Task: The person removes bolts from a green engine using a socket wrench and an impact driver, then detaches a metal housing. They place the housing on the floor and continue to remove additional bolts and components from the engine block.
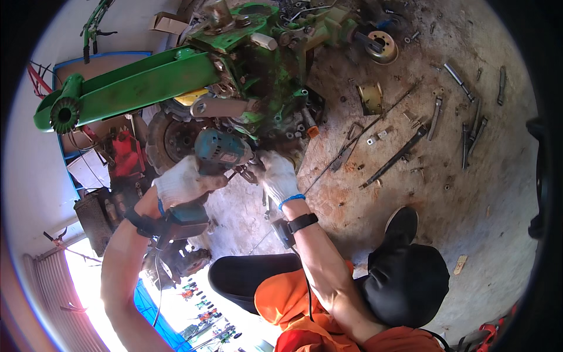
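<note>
My left hand, in a white knit glove, is wrapped round the handle of a teal cordless impact wrench. The wrench's nose points right, toward my other hand, and its battery hangs below my left glove. My right hand, gloved too, is closed beside that nose; a small dark metal piece shows at its fingers, too hidden to name. Both hands are just below a dirty green machine with a long green arm reaching left. A grey metal lever juts out above the wrench.
Sockets, bolts and a long dark bar lie scattered on the concrete floor at right. A thin rod lies across it. A round brass-coloured pulley is at the back. A black tyre and red parts stand at left.
</note>
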### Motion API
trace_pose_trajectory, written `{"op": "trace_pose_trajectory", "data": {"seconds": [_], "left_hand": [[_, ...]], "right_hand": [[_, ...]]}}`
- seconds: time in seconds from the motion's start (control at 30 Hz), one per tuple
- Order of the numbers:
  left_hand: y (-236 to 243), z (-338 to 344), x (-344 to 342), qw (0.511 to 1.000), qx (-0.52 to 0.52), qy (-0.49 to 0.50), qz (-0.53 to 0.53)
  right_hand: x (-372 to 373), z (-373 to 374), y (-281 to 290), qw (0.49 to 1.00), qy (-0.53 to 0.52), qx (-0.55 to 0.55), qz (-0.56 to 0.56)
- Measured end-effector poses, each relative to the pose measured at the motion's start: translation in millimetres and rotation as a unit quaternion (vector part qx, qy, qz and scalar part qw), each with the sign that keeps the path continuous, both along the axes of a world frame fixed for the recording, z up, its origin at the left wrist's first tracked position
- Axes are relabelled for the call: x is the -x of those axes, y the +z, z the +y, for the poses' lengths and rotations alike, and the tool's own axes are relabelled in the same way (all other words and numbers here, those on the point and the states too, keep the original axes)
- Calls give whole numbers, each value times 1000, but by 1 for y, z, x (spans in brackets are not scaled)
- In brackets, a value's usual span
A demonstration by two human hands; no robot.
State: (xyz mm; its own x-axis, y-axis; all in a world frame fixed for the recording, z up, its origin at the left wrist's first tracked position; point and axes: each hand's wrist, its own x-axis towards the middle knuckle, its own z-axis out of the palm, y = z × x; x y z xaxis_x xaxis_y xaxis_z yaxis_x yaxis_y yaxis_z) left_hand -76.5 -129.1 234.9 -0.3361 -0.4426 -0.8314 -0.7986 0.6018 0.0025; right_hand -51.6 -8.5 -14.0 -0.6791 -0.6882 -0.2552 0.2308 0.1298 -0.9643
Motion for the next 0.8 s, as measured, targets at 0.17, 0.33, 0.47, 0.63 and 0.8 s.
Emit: {"op": "trace_pose_trajectory", "data": {"seconds": [0.17, 0.33, 0.47, 0.63, 0.8], "left_hand": [[4, -4, 42, 969, 47, -208, -125], [-14, -18, 70, 919, 62, -356, -159], [-32, -42, 74, 886, 45, -445, -124], [-39, -66, 71, 861, -9, -509, -3], [-23, -63, 73, 883, 17, -465, -64]], "right_hand": [[0, -1, 0, 1000, -8, -12, 7], [-2, -2, -9, 1000, -17, 13, -8], [-4, -3, -19, 999, -27, 27, 38], [-15, -15, -24, 997, 31, -22, 63], [-24, -34, -34, 989, -26, -57, 133]]}}
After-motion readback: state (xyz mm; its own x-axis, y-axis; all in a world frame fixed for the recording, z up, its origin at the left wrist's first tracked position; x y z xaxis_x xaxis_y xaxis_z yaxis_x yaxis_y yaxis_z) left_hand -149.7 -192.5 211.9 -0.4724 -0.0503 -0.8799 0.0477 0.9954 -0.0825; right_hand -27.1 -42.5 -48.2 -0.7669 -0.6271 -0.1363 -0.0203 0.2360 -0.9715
